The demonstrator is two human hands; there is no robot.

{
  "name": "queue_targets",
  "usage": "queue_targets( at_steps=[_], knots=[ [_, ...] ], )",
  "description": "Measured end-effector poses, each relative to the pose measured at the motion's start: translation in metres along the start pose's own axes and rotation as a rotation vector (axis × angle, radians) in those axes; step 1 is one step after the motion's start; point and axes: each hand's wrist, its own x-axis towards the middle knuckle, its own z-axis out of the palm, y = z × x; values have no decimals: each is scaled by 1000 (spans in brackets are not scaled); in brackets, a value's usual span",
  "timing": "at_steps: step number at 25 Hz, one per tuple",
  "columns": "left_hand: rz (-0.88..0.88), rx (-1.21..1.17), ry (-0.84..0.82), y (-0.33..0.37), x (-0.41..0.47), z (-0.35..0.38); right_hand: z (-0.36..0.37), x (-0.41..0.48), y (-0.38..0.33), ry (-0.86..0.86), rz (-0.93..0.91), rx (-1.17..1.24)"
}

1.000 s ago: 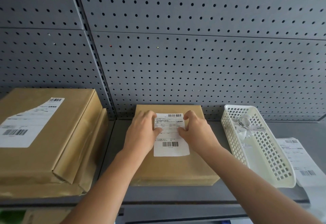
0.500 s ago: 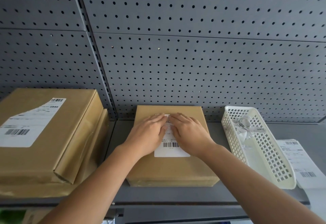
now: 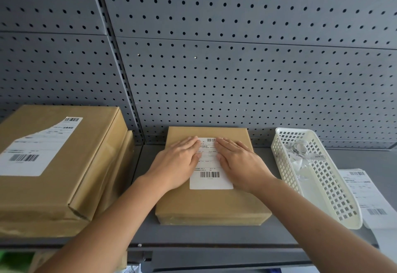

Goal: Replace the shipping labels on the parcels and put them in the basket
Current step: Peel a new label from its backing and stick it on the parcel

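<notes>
A brown cardboard parcel (image 3: 211, 204) lies flat on the grey shelf in the middle. A white shipping label (image 3: 210, 176) with barcodes sits on its top. My left hand (image 3: 178, 163) lies flat, palm down, on the label's left edge. My right hand (image 3: 240, 163) presses flat on its right edge. The fingers of both hands are stretched out and hold nothing. A white plastic basket (image 3: 335, 199) stands to the right of the parcel, with crumpled label scraps (image 3: 300, 156) inside.
A stack of larger brown parcels (image 3: 81, 176) fills the left side; the top one carries a partly torn label (image 3: 36, 148). Loose label sheets (image 3: 369, 197) lie right of the basket. A grey pegboard wall (image 3: 214, 68) rises behind the shelf (image 3: 214, 234).
My hands first held the label by its top edge, then pressed together on it. They have now slid apart sideways, uncovering the label's middle.
</notes>
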Motion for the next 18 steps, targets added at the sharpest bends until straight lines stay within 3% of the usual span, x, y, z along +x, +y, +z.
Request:
queue_targets(
  at_steps=[8, 18],
  knots=[
    [-18, -16, -17, -5, -4, 0, -11, -15, 14, 0, 79, 36],
    [90, 2, -64, 7, -18, 9, -5, -20, -22, -58, -92, 33]
  ],
)
